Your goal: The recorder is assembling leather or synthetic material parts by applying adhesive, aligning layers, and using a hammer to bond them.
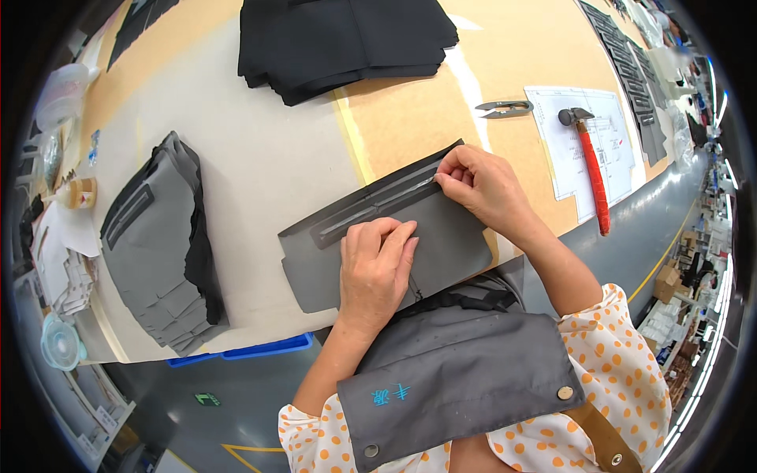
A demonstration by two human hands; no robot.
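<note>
A grey fabric panel [438,244] lies slantwise near the table's front edge, black along its far edge. A long, narrow dark strip with a slot [371,209] runs along it, and a thin shiny line shows toward its right end. My right hand [485,189] is closed, thumb and forefinger pinching at the right end of this strip. My left hand [372,272] rests on the panel below the strip, fingers bent and drawn together; whatever may be between them is hidden.
A black fabric stack [347,47] lies at the far side, layered grey pieces [158,244] at left. To the right are thread snips [505,109], a printed pattern sheet [564,150] and a red-handled hammer [593,173] overhanging the edge. A blue bin [268,348] sits below the table.
</note>
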